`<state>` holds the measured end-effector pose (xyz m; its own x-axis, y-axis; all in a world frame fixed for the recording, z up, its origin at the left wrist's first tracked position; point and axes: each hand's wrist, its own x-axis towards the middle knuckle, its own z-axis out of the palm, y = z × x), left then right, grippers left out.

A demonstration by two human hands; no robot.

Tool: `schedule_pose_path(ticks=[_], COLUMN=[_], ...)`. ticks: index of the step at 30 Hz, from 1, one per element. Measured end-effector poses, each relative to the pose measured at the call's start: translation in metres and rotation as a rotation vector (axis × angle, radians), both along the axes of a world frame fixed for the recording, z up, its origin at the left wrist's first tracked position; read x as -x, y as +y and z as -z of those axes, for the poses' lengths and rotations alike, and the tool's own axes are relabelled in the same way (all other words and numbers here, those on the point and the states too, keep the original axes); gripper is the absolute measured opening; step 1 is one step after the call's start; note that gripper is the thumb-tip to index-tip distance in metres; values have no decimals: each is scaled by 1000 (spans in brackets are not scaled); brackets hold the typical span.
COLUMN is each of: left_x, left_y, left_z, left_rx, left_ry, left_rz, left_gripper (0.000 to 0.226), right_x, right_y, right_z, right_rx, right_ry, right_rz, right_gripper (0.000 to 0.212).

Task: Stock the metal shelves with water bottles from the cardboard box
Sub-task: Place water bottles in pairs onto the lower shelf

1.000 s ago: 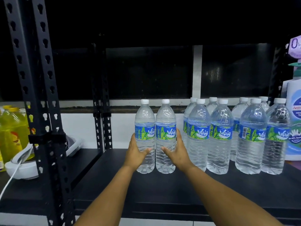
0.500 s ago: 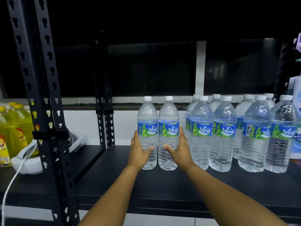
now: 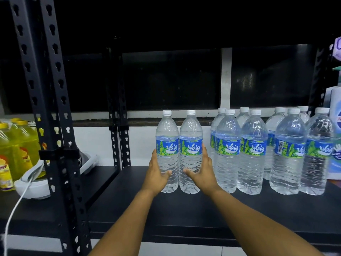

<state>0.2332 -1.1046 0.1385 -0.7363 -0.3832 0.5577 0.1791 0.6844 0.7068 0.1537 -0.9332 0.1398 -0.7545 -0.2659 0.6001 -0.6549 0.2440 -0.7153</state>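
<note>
Both hands hold a pair of water bottles upright on the metal shelf, left hand (image 3: 156, 175) curled round the left bottle (image 3: 167, 152), right hand (image 3: 202, 172) round the right bottle (image 3: 191, 152), seemingly to slide them toward the stocked row (image 3: 267, 154) at three o'clock.

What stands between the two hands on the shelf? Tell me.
Two upright water bottles, side by side and touching, in the head view: the left hand grips one, the right hand the other.
</note>
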Motion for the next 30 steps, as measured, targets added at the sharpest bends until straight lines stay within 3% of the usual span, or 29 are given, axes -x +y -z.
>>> schedule_pose_path(ticks=[6, 16, 22, 30], left_x=[4, -1, 3, 3], left_y=[13, -5, 12, 7], left_z=[-5, -4, -2, 0], left_rx=[-50, -6, 42, 6], left_ry=[15, -30, -47, -50], left_rz=[-32, 96, -104, -20], left_gripper=[116, 100, 123, 109], right_x=[-5, -6, -9, -7], right_y=[-1, 4, 3, 5], right_z=[0, -2, -3, 1], right_rx=[-5, -51, -36, -62], right_ry=[-19, -18, -27, -10], right_rz=[-31, -10, -34, 18], right_gripper=[112, 109, 107, 107])
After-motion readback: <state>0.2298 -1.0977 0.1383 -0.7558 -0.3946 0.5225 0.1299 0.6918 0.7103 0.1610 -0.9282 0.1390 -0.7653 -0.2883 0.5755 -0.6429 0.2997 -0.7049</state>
